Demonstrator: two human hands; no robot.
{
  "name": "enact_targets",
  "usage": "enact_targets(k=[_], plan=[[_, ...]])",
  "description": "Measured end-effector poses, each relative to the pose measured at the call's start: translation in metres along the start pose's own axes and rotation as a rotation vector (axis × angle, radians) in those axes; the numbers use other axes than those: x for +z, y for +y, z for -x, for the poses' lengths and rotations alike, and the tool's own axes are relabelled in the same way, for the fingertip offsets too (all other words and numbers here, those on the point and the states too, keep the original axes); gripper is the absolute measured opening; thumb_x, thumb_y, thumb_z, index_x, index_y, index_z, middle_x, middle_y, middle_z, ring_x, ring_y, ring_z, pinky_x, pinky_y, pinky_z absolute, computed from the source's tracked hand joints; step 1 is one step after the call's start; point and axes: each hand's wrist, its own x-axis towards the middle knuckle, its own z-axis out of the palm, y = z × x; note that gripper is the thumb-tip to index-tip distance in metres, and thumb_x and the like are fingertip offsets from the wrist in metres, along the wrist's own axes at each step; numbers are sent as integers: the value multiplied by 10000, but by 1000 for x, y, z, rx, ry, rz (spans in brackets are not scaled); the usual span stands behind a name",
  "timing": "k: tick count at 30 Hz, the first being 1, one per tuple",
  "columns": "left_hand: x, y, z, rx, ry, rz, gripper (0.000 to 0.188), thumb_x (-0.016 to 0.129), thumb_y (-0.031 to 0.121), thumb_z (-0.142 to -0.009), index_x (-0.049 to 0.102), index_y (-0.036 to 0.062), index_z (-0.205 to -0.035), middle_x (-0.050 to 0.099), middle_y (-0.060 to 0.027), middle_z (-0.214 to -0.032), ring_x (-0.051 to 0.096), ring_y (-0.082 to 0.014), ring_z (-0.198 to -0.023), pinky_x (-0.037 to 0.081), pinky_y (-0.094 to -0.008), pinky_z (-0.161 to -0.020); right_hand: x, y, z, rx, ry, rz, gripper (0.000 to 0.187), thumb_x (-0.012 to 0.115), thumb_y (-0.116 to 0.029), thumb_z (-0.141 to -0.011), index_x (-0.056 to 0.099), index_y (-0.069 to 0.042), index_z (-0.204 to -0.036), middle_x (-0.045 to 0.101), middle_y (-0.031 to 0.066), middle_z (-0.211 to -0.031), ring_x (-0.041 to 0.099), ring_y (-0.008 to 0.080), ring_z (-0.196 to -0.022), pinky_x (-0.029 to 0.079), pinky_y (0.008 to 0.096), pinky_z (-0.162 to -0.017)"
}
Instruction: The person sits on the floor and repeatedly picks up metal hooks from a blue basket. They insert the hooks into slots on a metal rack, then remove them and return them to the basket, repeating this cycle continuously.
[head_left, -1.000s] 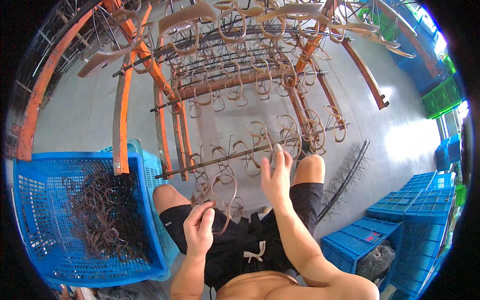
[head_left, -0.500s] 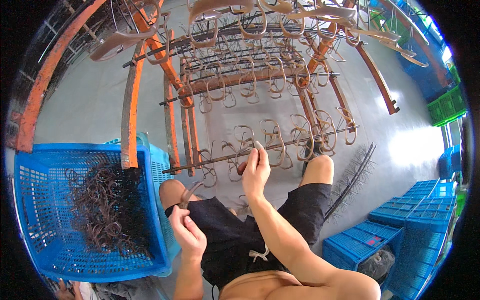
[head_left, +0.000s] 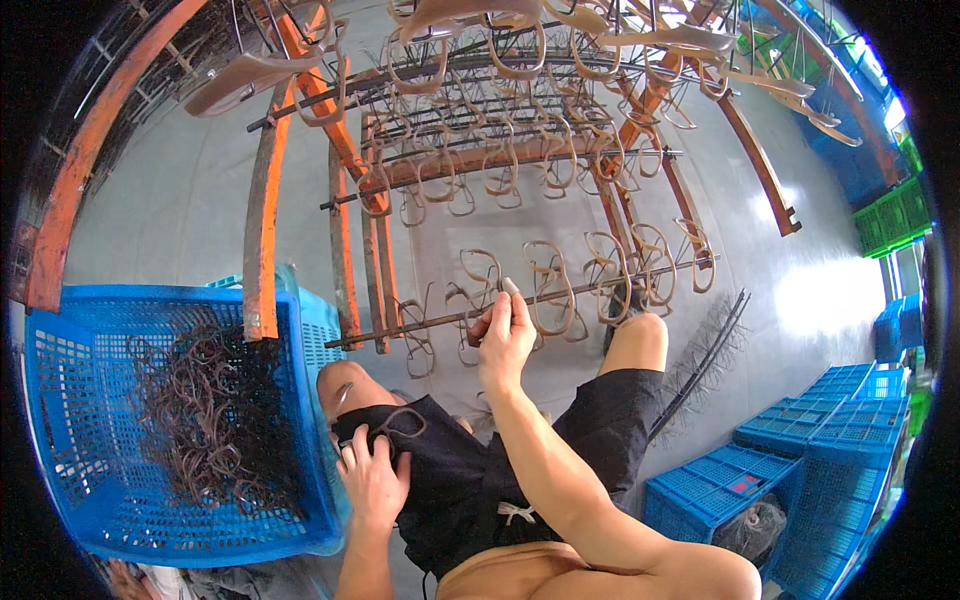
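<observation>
Close to my left knee, my left hand [head_left: 374, 482] is closed on a brown glasses frame [head_left: 402, 424], whose loop sticks out over my dark shorts. Ahead of me, my right hand [head_left: 506, 345] is raised at the lowest rod [head_left: 430, 325] of a rack, with its fingers pressed together. One of its fingertips wears a pale cover [head_left: 511, 287]. What those fingers pinch is hidden. Several brown glasses frames [head_left: 553, 290] hang along this rod, right beside the hand. To my left, a blue basket [head_left: 315, 420] holds a tangled heap of dark brown frames [head_left: 215, 410].
Orange rack posts [head_left: 262, 220] rise in front, with more rods of frames above. A dark rod with thin bristling wires [head_left: 700, 365] leans beyond my right knee. Blue crates [head_left: 725, 485] stand at the lower right, a green crate [head_left: 893, 215] farther off.
My left hand has turned over and come slightly down, swinging the frame it holds to the right across my thigh. My right hand has shifted slightly left along the rod.
</observation>
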Motion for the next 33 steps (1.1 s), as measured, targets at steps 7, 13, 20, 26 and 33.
enact_targets(k=[7,13,20,26,33], plan=[[6,-19,-2,7,91,64,351,738,193,-657,522,82,-909,487,-125,-977,436,-332,-987,326,-461,-837,8,8,12,-79,-109,130,325,485,-171,-947,506,-17,-1233,424,-50,-579,384,35,-473,368,200,-436],[9,-34,-12,-206,400,564,323,727,114,-764,533,6,-999,465,-8,-653,397,-95,-559,397,-259,-527,-1,16,2,-324,-144,468,296,513,-149,-930,543,-9,-1189,430,-19,-555,380,44,-469,360,223,-424],[-12,-18,-23,-312,387,954,216,495,188,-930,594,-4,-910,522,-7,-703,460,-80,-638,377,-224,-580,-6,5,3,-211,-218,521,302,512,-164,-929,543,-27,-1197,442,-17,-557,410,47,-465,381,237,-419],[-34,-1,-37,-169,314,1271,203,546,186,-898,603,-8,-882,492,16,-744,430,-70,-719,335,-228,-677,-13,-6,-6,-132,-167,428,313,507,-180,-935,542,-16,-1200,447,-33,-542,421,50,-447,386,229,-415],[-35,35,-44,-258,356,1422,199,589,145,-861,654,-38,-909,548,-21,-868,477,-95,-851,362,-234,-761,-23,-41,61,-723,-208,1099,587,648,-143,-785,381,-15,-1292,350,243,-1235,318,400,-1154,274,498,-969]])
